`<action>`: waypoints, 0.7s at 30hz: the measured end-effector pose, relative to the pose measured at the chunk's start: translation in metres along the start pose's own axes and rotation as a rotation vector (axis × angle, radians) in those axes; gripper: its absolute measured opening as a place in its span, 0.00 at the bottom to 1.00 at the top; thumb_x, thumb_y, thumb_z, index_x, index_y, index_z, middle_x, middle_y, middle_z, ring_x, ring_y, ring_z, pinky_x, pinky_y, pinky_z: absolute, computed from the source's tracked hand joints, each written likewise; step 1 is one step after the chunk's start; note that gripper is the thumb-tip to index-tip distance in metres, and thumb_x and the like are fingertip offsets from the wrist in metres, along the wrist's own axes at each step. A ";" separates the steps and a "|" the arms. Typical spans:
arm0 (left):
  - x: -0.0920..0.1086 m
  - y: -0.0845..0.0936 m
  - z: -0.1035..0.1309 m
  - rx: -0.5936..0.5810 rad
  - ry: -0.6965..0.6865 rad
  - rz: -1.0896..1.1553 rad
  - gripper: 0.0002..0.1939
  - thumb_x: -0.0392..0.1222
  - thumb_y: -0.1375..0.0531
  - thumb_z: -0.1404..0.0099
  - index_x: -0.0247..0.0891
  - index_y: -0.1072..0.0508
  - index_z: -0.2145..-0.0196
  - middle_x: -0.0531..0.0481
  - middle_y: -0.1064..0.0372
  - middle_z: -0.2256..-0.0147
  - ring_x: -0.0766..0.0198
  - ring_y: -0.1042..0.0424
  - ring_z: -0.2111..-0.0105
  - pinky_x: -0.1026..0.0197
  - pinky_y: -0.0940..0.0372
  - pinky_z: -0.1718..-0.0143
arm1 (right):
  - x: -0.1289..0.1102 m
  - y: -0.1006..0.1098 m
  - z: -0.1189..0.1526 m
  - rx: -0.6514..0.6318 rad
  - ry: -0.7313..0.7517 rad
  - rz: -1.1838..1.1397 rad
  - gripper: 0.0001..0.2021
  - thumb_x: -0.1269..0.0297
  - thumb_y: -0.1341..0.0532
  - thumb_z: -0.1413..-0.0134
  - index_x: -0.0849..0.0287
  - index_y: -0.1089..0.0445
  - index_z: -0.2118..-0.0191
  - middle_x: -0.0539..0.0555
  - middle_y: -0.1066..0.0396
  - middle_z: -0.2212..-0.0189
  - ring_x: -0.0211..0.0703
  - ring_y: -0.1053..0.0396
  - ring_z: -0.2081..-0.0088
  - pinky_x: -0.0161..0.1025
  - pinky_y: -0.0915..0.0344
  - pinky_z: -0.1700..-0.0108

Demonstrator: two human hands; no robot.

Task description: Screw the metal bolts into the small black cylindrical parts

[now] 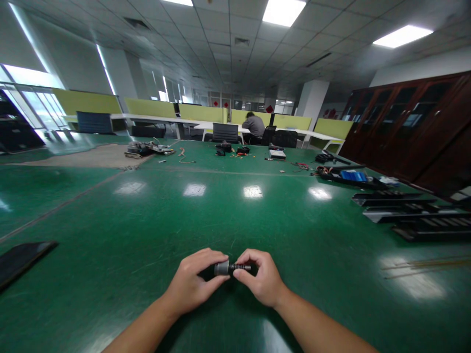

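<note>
At six o'clock, the left hand (192, 280) pinches a grey cylinder (221, 268) in its grip, the right hand (263, 278) its ribbed shaft (237, 266).

Ceiling panels (283, 12), glaring white; daylight slivers beside window blinds (66, 54), left; mirrored glare patches across the green bench (221, 220); soft shadow beneath the hands (193, 282); cabinets (412, 127) slanted by wide-angle distortion; far background dim, soft; upper-right corner hazy.
</note>
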State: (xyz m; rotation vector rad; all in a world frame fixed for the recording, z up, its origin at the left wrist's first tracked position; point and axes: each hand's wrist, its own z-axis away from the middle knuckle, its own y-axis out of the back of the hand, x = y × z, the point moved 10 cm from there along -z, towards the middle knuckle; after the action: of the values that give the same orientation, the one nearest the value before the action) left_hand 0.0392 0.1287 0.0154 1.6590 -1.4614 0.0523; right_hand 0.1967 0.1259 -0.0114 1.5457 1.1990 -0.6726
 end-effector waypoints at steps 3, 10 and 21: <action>-0.001 0.000 0.000 -0.002 0.010 -0.008 0.18 0.37 0.33 0.39 0.45 0.27 0.51 0.50 0.26 0.57 0.62 0.27 0.58 0.58 0.31 0.54 | 0.001 0.001 0.000 0.003 -0.002 0.002 0.04 0.65 0.34 0.48 0.59 0.27 0.68 0.50 0.29 0.74 0.41 0.34 0.71 0.36 0.40 0.68; 0.000 0.002 0.000 0.014 0.004 -0.017 0.18 0.38 0.32 0.40 0.45 0.27 0.51 0.49 0.25 0.57 0.61 0.27 0.58 0.58 0.31 0.54 | 0.000 0.001 0.001 0.003 -0.010 -0.001 0.05 0.64 0.34 0.48 0.60 0.26 0.68 0.50 0.29 0.74 0.41 0.33 0.71 0.36 0.39 0.67; -0.003 0.002 0.000 0.014 0.013 -0.025 0.19 0.37 0.32 0.40 0.44 0.27 0.51 0.48 0.25 0.57 0.61 0.27 0.57 0.57 0.30 0.54 | -0.002 0.002 0.001 0.007 -0.017 -0.023 0.05 0.64 0.34 0.48 0.60 0.27 0.69 0.50 0.30 0.75 0.40 0.34 0.72 0.36 0.40 0.69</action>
State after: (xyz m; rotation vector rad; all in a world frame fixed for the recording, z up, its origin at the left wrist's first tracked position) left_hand 0.0367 0.1306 0.0148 1.6848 -1.4330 0.0594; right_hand 0.1984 0.1247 -0.0094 1.5308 1.2044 -0.7050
